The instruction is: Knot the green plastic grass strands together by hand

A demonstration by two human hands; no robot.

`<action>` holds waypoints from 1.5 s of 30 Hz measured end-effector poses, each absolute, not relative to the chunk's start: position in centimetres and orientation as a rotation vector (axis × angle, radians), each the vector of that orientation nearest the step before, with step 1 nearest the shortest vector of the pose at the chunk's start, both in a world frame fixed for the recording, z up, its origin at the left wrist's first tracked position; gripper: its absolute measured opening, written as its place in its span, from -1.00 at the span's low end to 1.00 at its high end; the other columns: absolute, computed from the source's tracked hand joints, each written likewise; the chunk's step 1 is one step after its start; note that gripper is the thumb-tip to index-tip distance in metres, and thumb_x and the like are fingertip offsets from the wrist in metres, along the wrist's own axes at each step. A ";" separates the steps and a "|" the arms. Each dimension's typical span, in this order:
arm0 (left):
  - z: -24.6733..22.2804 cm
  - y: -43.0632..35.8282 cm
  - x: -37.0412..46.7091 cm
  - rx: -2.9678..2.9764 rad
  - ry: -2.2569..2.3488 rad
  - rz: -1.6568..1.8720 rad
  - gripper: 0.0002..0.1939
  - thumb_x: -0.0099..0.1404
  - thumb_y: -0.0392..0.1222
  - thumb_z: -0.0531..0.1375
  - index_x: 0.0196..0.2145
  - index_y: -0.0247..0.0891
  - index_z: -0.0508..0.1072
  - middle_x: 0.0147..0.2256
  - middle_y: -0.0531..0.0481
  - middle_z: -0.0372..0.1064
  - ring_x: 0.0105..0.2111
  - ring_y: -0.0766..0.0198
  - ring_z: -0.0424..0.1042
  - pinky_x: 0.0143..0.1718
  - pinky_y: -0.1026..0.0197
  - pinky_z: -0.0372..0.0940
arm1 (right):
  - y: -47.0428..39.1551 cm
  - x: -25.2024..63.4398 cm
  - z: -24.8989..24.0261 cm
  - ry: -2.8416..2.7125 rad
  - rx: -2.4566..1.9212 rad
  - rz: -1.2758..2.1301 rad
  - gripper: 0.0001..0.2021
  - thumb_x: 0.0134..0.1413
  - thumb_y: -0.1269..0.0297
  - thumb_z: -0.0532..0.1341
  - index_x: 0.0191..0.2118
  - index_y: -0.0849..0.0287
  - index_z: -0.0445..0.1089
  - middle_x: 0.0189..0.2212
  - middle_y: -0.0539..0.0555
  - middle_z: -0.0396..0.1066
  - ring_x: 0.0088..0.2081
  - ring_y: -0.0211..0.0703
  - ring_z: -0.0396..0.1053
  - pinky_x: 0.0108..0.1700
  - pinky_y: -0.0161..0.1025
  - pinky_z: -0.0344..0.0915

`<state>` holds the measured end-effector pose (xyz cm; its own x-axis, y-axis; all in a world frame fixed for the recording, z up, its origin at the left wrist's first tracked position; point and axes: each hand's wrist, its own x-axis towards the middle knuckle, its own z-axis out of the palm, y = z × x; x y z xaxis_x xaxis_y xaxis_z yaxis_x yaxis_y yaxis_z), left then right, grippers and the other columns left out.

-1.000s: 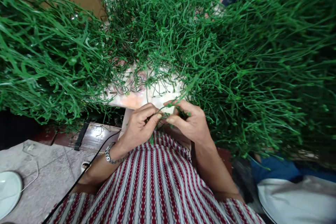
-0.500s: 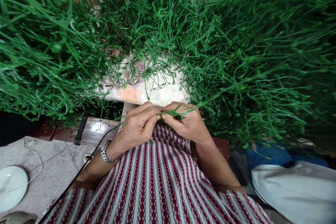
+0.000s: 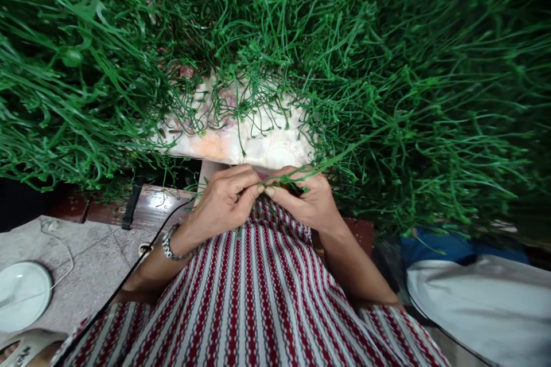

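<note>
Both hands (image 3: 263, 198) pinching green stem (image 3: 321, 169)

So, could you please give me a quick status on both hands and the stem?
Left hand and right hand pinch one green stem at the fingertips. Stem runs up right into the green pile. Loose strands crowd close around.

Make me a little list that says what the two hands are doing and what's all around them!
left hand: fingertips pinched on a thin green stem, metal bracelet on the wrist
right hand: pinches the same green stem from the other side
hands together: fingertips meet just above the striped garment
green stems heap: big tangled pile ahead and on both sides
floral cloth: shows under the heap, in the middle
white dish: lower left, on grey cloth
black cable: runs beside the left forearm
</note>
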<state>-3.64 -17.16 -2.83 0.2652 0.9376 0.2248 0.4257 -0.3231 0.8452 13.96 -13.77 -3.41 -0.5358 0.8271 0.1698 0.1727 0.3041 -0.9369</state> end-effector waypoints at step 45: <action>-4.8 -16.9 -2.3 1.347 1.324 1.217 -0.91 0.12 -0.39 0.17 -0.51 -0.31 0.39 -0.52 0.08 0.17 -0.48 0.40 0.16 -0.46 0.33 0.08 | -14.8 11.8 -5.9 -1.592 -0.909 1.603 -0.70 0.12 0.05 0.11 -0.42 0.21 0.20 -0.52 -0.09 0.05 -0.48 -0.37 0.01 -0.42 -0.38 0.03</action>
